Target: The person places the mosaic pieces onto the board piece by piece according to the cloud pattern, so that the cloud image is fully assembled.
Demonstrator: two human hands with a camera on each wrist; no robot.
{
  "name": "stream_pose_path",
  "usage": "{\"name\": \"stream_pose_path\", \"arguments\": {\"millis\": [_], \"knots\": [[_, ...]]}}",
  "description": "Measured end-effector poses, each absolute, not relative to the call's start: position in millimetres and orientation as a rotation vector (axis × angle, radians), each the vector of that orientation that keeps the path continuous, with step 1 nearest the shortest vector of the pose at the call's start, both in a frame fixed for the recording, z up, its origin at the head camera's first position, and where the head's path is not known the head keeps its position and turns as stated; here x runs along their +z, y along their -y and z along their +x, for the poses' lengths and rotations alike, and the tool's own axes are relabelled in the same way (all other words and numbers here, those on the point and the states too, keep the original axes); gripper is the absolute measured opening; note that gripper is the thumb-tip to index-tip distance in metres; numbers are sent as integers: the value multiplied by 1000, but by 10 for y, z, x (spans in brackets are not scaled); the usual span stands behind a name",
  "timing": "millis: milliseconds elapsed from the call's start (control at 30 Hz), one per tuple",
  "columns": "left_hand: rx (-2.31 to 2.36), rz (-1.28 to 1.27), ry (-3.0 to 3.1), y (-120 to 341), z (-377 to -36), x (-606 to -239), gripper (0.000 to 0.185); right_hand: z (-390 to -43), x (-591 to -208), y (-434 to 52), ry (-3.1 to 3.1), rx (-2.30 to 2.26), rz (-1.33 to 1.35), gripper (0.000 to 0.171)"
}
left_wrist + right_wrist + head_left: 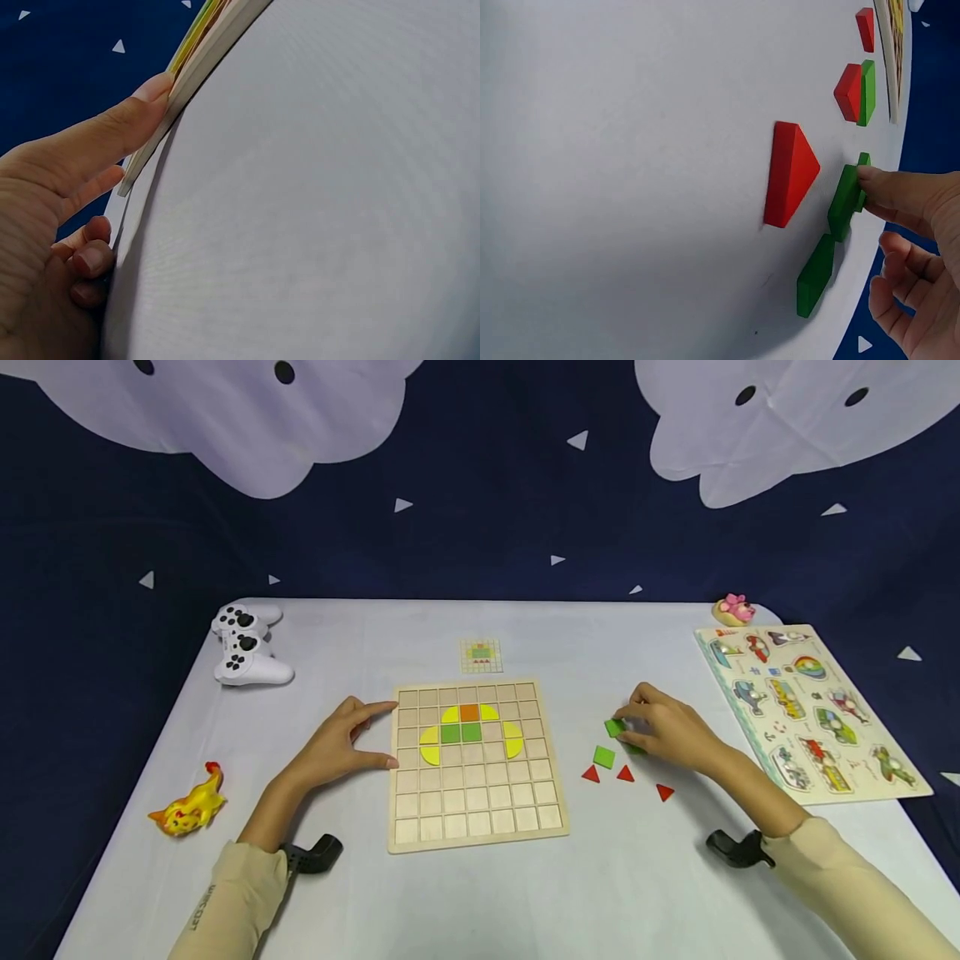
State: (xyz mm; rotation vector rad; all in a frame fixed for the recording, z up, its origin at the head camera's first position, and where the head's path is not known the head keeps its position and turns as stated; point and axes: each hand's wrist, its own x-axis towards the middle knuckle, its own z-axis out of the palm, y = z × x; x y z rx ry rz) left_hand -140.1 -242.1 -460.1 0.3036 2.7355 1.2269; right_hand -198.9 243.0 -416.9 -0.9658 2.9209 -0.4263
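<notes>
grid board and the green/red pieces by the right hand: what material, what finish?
Grid board: looks like pale unfinished wood, matte; layered edge in the left wrist view hints at plywood. Green square and red triangle: thick, sharp-edged, evenly coloured, likely painted wood; plastic not ruled out.

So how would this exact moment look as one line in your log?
left hand: steadies grid board edge | right hand: pinches green square | loose: red triangles, green square on table
</notes>
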Motion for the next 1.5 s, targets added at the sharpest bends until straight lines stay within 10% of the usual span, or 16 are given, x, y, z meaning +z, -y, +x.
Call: {"name": "stream_pose_path", "arguments": {"millis": [1500], "knots": [[1244,289,-2728,2418,-1415,-4602,89,-2090,-4133,-860,-2722,-336,-1519,23]]}}
